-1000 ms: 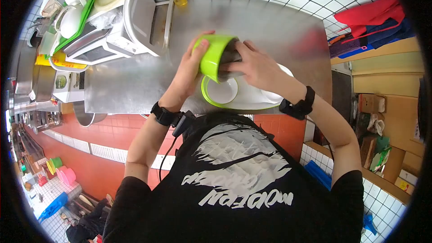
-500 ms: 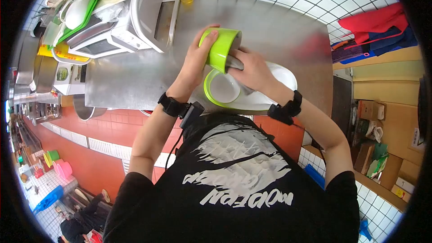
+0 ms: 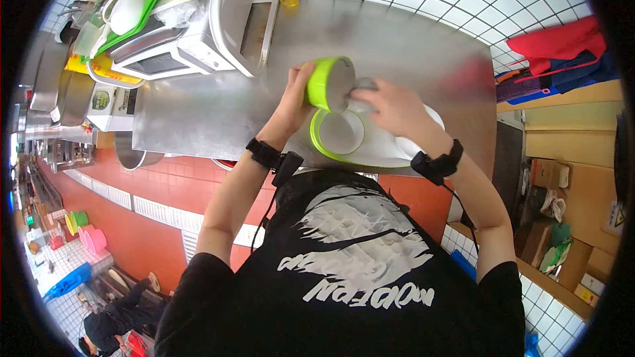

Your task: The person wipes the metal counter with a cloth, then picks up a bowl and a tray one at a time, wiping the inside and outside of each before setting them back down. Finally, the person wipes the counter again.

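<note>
The left hand point(image 3: 296, 96) was clamped on the outer wall of the green bowl point(image 3: 319, 86), which was held on its side above the worktop point(image 3: 198, 119). The tilt turned its round greyish end toward the right hand point(image 3: 400, 112), presumably to give that hand direct access while the left acted as the fixture. The right hand's fingers were closed on a grey item point(image 3: 362, 96) at that end; blur concealed the item's type. The hands were apart, one on each side of the bowl.

A green-rimmed bowl point(image 3: 315, 133) with a white interior lay on the worktop just below the held bowl in view, probably kept there for easy reach. A white dish point(image 3: 434, 119) lay to its right, partly hidden by the right forearm.
</note>
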Action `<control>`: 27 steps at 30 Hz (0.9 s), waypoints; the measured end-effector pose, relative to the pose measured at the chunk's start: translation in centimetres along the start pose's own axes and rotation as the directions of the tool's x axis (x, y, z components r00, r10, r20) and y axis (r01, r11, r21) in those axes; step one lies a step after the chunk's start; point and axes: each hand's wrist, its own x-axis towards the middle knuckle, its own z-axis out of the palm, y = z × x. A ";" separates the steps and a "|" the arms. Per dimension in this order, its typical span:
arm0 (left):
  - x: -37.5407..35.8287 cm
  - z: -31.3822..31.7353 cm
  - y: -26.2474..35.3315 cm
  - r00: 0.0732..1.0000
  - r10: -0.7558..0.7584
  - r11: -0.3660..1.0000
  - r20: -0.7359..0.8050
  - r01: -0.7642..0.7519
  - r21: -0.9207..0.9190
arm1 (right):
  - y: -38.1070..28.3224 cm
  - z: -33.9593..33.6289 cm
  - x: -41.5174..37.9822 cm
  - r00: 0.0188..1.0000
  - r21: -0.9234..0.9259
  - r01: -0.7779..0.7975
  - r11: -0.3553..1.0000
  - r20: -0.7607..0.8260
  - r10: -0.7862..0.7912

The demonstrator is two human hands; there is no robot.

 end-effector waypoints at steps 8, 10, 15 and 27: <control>2.1 -8.3 -4.1 0.963 -0.062 0.797 0.264 0.207 -0.568 | 7.6 2.6 -2.5 0.955 0.231 -0.169 0.958 -0.202 0.217; 1.5 -8.7 -4.6 0.967 -0.117 0.750 0.228 0.237 -0.617 | 7.7 3.9 -3.6 0.968 0.268 -0.138 0.953 -0.167 0.187; 1.8 -10.5 -4.6 0.939 -0.111 0.781 0.325 0.284 -0.555 | 8.2 4.9 -5.4 0.944 0.420 -0.152 0.895 -0.207 0.258; 15.9 -10.4 -5.7 0.957 -0.286 0.933 -0.041 0.268 -0.240 | 8.1 6.9 -9.9 0.921 0.435 -0.310 0.846 -0.082 0.380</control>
